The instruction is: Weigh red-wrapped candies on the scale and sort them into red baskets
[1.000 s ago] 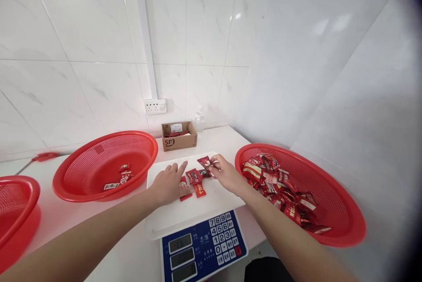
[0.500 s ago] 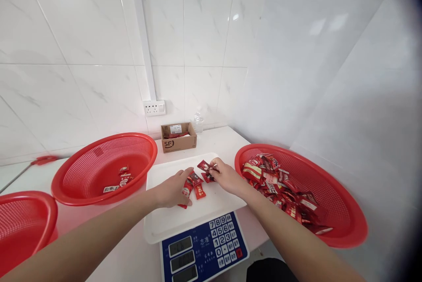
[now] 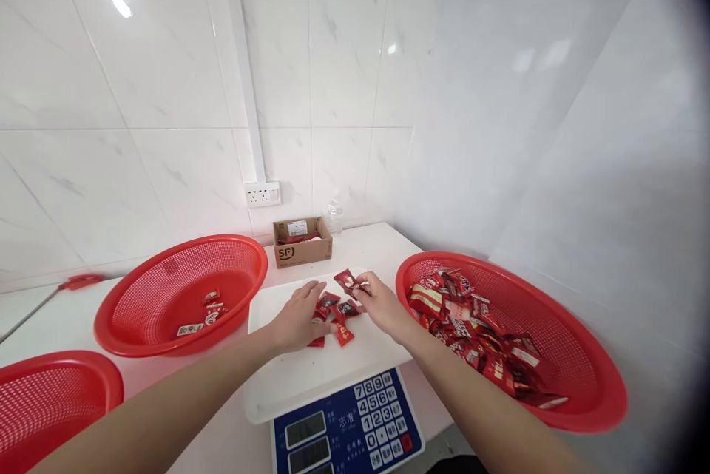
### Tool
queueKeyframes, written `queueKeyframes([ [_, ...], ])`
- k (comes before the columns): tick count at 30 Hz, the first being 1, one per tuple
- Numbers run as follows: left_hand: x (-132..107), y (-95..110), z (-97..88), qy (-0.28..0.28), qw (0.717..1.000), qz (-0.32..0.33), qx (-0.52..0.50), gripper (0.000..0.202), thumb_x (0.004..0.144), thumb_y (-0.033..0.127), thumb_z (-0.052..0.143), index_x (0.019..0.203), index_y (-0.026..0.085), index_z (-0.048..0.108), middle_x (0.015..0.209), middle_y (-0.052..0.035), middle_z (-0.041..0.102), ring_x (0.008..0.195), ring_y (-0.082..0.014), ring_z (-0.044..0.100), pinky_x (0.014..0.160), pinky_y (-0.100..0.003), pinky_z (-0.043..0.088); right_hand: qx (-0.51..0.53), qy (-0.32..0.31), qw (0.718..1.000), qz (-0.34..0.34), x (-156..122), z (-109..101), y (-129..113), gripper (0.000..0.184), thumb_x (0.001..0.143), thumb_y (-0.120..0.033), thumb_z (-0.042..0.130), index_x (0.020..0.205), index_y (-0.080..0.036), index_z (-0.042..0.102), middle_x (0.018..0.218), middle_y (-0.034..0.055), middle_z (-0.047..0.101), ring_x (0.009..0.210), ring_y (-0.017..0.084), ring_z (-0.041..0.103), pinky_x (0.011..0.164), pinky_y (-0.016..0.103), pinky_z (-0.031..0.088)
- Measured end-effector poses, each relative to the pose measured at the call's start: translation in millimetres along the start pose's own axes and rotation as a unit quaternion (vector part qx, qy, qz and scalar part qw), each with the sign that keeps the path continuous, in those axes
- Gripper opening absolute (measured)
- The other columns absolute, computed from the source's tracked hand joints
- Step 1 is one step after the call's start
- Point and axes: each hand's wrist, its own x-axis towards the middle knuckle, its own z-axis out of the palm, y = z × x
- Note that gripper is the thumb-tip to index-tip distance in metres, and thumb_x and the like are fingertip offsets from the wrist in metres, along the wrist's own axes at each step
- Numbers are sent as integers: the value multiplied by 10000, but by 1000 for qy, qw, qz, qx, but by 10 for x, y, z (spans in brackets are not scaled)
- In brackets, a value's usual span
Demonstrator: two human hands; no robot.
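My right hand [image 3: 381, 305] pinches a small red wrapped packet [image 3: 346, 280] above the white scale tray [image 3: 277, 378]. Below and to the left of it, several more red packets [image 3: 344, 335] lie in a loose cluster on the tray. Curved around the left side of that cluster is my left hand [image 3: 302, 319], its thumb and fingers apart. It hides part of the packets, and I cannot tell whether it touches them. Under the tray sits a digital scale with a blue keypad panel [image 3: 347, 422].
On the right, a red perforated basket [image 3: 577, 333] holds many red packets. Another red basket [image 3: 166, 274] at left has a few pieces inside, and a third basket [image 3: 66, 370] stands nearer. A cardboard box [image 3: 302, 252] and clear plastic bottle [image 3: 335, 215] stand behind the tray.
The camera has tilted up slightly, so things sit lower in view. My right hand has lifted its packet a little from the dark red one beneath. My left hand stays beside the cluster.
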Motion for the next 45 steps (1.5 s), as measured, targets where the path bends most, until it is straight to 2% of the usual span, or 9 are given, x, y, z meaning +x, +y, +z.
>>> queueKeyframes([
  [4, 62, 55, 98, -34, 997, 62, 32, 740, 807, 647, 392, 1400, 220, 277, 1513, -108, 159, 1385, -307, 60, 1098, -477, 157, 90, 37, 995, 22, -51, -126, -69, 101, 843, -246, 442, 939, -216, 445, 1013, 44, 634, 946, 141, 600, 711, 284, 513],
  [9, 113, 5, 163, -77, 988, 106, 78, 569, 874, 570, 314, 1384, 319, 298, 1495, -55, 239, 1384, -295, 82, 1090, -514, 118, 122, 52, 990, 42, -281, -361, -84, 137, 829, -268, 471, 952, -208, 462, 995, 52, 642, 890, 148, 622, 701, 286, 510],
  [14, 91, -107, -190, -73, 997, 22, 7, 760, 824, 652, 333, 1430, 224, 169, 1529, -76, 92, 1393, -247, 34, 1113, -413, 128, 146, 54, 985, 68, -511, -663, 86, 173, 808, -312, 502, 941, -202, 495, 1005, 62, 624, 872, 161, 623, 687, 275, 513],
  [19, 48, -144, -429, -2, 996, -51, -68, 674, 863, 633, 209, 1407, 235, 222, 1503, -47, 221, 1351, -225, 248, 1076, -356, 261, 72, 45, 995, 60, -625, -762, 136, 224, 798, -338, 501, 967, -195, 536, 1013, 56, 624, 842, 174, 629, 684, 293, 524],
  [27, -3, -160, 164, -36, 992, 97, 79, 710, 830, 657, 327, 1422, 277, 231, 1521, -38, 154, 1388, -295, 7, 1111, -506, 74, 73, 152, 983, 67, -989, -855, 192, 354, 705, -440, 619, 989, -228, 610, 910, 48, 687, 842, 240, 655, 727, 359, 557],
  [32, 98, -51, 269, -18, 992, 67, 105, 643, 865, 621, 271, 1416, 293, 236, 1501, -42, 228, 1389, -274, 55, 1102, -533, 53, 160, 212, 956, 123, -1187, -957, 392, 473, 665, -462, 677, 1079, -253, 582, 1033, 42, 676, 927, 238, 646, 767, 329, 566],
  [35, 152, -40, 167, -31, 994, 41, 94, 670, 868, 626, 236, 1430, 264, 198, 1523, -60, 137, 1391, -274, 15, 1100, -527, 53, 176, 231, 948, 134, -1256, -1024, 504, 517, 675, -479, 677, 1125, -255, 558, 1064, 35, 661, 900, 208, 649, 766, 298, 567],
  [39, 55, -153, -231, -15, 995, -25, 94, 659, 888, 584, 212, 1437, 219, 188, 1528, -66, 70, 1390, -255, -23, 1109, -479, 81, 224, 242, 937, 119, -1294, -1076, 603, 565, 630, -485, 719, 1117, -249, 558, 1030, 32, 662, 868, 200, 653, 757, 289, 571],
  [45, -835, -708, -752, -23, 970, -180, 161, 697, 832, 615, 330, 1421, 251, 254, 1516, -48, 150, 1386, -269, 85, 1094, -475, 190, 190, 263, 942, 86, -1296, -1071, 708, 551, 622, -484, 720, 1094, -235, 585, 997, 54, 676, 819, 223, 666, 695, 302, 584],
])
